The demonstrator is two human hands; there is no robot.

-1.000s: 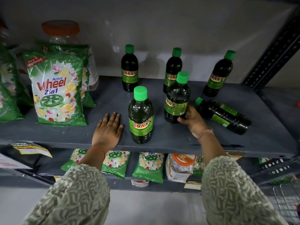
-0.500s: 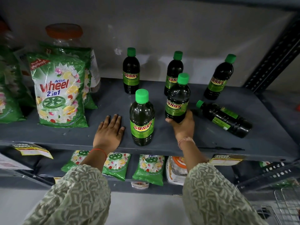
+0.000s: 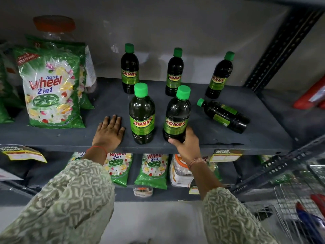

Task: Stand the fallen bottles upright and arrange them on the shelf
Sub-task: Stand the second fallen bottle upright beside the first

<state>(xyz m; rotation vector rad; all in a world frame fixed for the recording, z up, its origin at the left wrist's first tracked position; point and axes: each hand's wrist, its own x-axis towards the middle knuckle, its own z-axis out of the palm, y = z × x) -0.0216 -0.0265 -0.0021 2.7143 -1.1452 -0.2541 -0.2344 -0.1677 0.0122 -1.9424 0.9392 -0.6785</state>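
Several dark bottles with green caps and SUNNY labels are on the grey shelf [image 3: 219, 138]. Three stand upright in a back row: left [image 3: 129, 71], middle [image 3: 174, 74], right [image 3: 219, 78]. Two stand near the front edge: front left bottle [image 3: 142, 117] and front right bottle [image 3: 176, 117]. My right hand [image 3: 186, 145] grips the base of the front right bottle. One bottle [image 3: 224, 115] lies on its side at the right, cap pointing left. My left hand [image 3: 110, 132] rests flat on the shelf, just left of the front left bottle, holding nothing.
Green Wheel detergent bags [image 3: 51, 88] stand at the shelf's left, with an orange-lidded jar [image 3: 54, 26] behind them. More bags [image 3: 152, 170] lie on the lower shelf. A perforated upright post [image 3: 281, 44] bounds the right side. A wire basket [image 3: 299, 208] sits at lower right.
My right hand has drawn the front right bottle toward the shelf's front edge, level with the front left bottle. My left hand has stayed flat on the shelf.
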